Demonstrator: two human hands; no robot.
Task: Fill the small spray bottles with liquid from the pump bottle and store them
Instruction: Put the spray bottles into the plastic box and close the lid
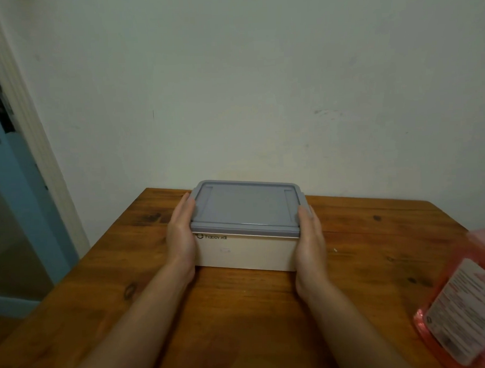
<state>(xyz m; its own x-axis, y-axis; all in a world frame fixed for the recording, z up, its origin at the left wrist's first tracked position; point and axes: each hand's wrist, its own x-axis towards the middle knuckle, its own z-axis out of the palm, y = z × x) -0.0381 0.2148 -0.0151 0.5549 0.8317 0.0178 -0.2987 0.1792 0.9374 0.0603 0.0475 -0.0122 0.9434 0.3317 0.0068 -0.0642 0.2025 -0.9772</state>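
pale, faintly scuffed plaster wall [259,85] fills the far half of what we see, with a cream door frame [25,137] and a blue-painted surface at the far left. below it sits our wooden table [255,308], warm orange-brown planks with dark knots and a visible grain, its finish slightly glossy.

at the far middle of the table stands a rectangular storage box [246,254], smooth matte plastic with a cream body and small dark lettering near its left upper front. a grey lid [244,210] with rounded corners, a raised rim and two shallow recessed slots near its short ends lies flat on top, closed.

our left hand [181,233] is laid flat against the box's left end, fingers straight and together, reaching along the lid's edge. our right hand [310,242] mirrors it on the right end, palm pressed to the side wall, fingers extended. both hands are open and flat, clasping the box between them; whether it is lifted or resting we cannot tell, though its base looks down on the wood.

at the near right edge, blurred and cut off by the frame, is the pump bottle [463,299]: translucent plastic holding pinkish-orange liquid, with a white printed label whose text is unreadable. its pump is out of sight. it is well apart from the box.
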